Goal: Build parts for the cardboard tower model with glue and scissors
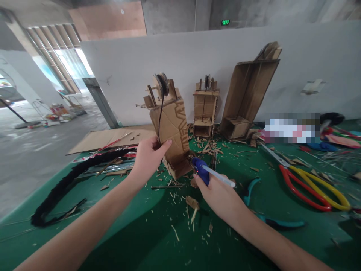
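My left hand point(150, 154) grips the side of a cardboard model point(172, 124), thumb on its face. The model stands slightly tilted on the green table, topped by a spool wheel point(161, 84) with a dark cord running down the panel. My right hand point(216, 192) is wrapped round a blue hot glue gun point(201, 169); a pale glue stick point(218, 175) sticks out of its rear. The glue gun's nozzle is close to the model's lower right edge; whether it touches is hidden.
Behind stand a smaller cardboard model point(205, 109) and a tall cardboard box point(248, 94) near the white wall. Red-and-yellow-handled scissors point(310, 184) and teal-handled pliers point(278, 222) lie right. A black fuzzy strip point(64, 184) and a cardboard sheet point(93, 139) lie left. Cardboard scraps litter the table point(135, 233).
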### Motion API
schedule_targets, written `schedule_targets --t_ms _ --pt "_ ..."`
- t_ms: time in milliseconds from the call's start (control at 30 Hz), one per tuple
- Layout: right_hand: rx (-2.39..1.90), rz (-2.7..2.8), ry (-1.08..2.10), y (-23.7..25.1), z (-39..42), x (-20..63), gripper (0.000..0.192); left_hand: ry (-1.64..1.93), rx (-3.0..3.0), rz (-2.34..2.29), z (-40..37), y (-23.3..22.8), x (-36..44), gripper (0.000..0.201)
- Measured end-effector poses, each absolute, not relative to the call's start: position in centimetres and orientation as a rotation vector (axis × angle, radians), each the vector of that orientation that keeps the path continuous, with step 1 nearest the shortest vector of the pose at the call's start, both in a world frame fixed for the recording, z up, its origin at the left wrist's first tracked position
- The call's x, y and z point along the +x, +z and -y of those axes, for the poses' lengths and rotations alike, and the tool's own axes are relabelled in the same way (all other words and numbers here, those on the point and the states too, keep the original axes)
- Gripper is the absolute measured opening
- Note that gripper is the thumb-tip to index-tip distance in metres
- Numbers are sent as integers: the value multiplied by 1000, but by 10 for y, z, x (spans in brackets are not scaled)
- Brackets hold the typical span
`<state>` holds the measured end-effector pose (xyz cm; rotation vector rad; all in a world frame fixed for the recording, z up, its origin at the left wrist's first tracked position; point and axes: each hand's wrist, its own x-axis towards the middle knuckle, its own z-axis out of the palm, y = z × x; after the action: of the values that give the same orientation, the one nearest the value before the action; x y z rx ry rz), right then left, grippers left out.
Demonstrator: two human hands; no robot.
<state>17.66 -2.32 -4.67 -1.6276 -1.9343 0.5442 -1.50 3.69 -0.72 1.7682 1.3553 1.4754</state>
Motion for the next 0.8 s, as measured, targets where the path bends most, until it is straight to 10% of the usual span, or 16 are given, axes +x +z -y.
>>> schedule_targets --t_ms 800 --pt "-1537 1940 603 -46 29 182 32 1482 1713 -1397 -42 -8 -17 25"
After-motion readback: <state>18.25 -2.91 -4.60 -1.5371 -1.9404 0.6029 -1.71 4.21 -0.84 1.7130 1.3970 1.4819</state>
